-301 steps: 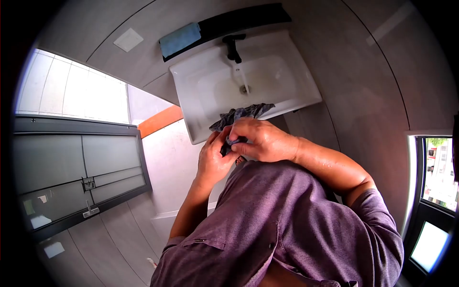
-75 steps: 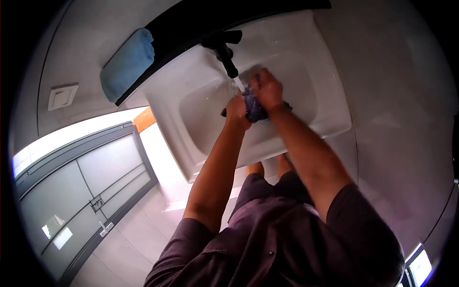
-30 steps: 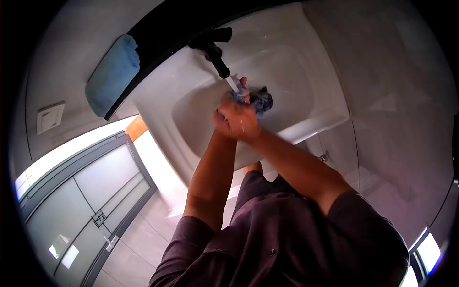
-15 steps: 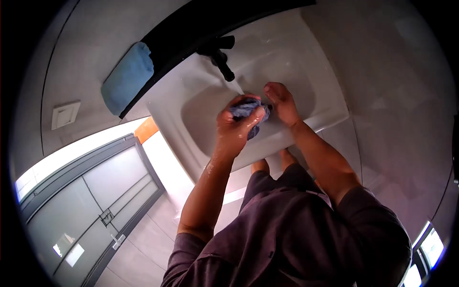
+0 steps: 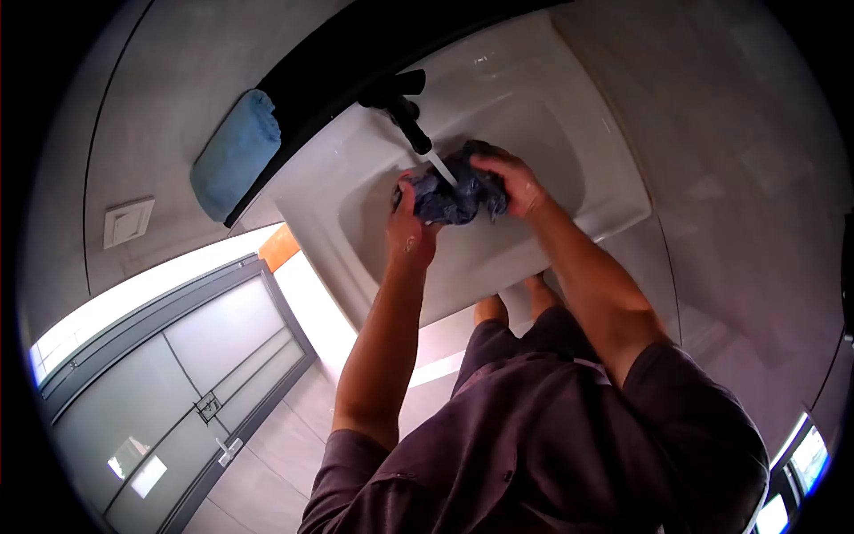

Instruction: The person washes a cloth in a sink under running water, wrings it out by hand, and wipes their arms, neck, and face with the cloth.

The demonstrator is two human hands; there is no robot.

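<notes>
A wet, dark blue-grey cloth [image 5: 449, 198] is stretched between my two hands over the basin of a white sink [image 5: 594, 200]. My left hand [image 5: 410, 233] grips its left end, thumb on top. The right end is in my right hand [image 5: 514, 182], whose fingers curl over the fabric. From the black faucet [image 5: 411, 125] a stream of water [image 5: 440, 167] runs down onto the middle of the cloth. Folds of the cloth hide some of my fingertips.
A folded light blue towel [image 5: 237, 156] lies on the black ledge [image 5: 325, 67] behind the sink, to the left. On the left wall is a white switch [image 5: 128, 222]. A grey-framed glass door [image 5: 178, 392] stands at lower left, near an orange block [image 5: 278, 248].
The cloth was bunched in my left hand while my right hand was free beside it. Now my right hand has taken hold, and the cloth is spread wider beneath the water.
</notes>
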